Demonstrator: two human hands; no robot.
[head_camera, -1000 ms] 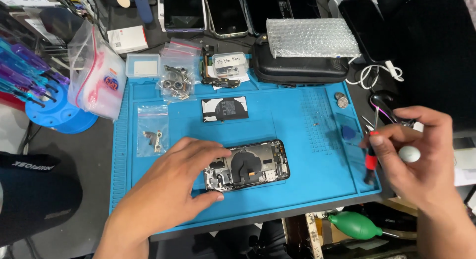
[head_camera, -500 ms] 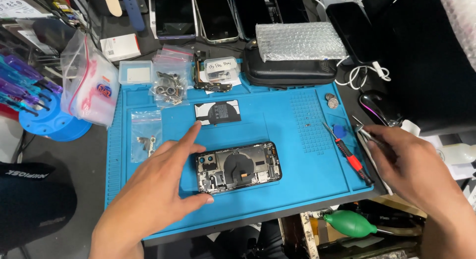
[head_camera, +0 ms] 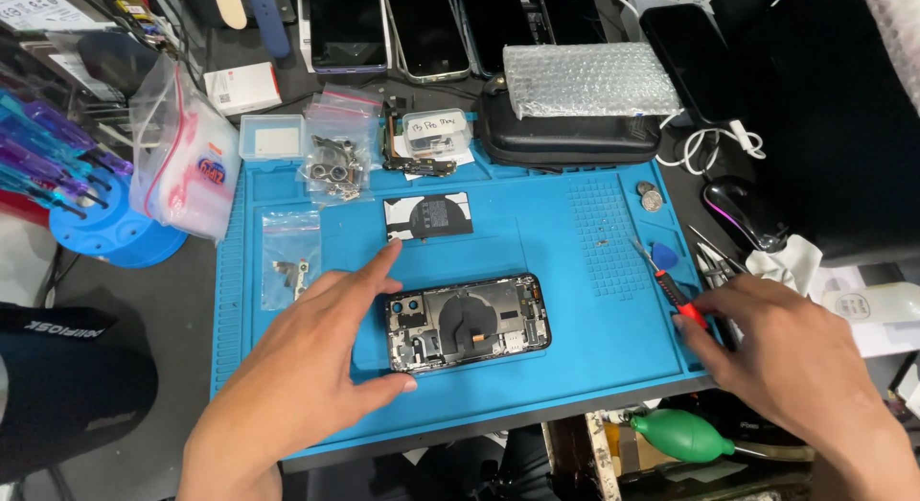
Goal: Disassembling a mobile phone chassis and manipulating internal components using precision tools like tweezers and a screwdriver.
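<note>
Opened phone (head_camera: 469, 322): lying flat at frame centre, back removed, black coil and camera modules showing.
Red-handled screwdriver (head_camera: 671, 282): lying slanted at right of centre.

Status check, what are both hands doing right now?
Left hand open, bracing opened phone on blue mat. Right hand at red-handled screwdriver; grip unclear. Nothing in the way.

Two bare hands, left hand (head_camera: 297, 367) at lower left of the frame, right hand (head_camera: 786, 357) at lower right. No gloves, rings or watch visible. Forearms bare to the frame's bottom edge, no sleeves showing.
</note>
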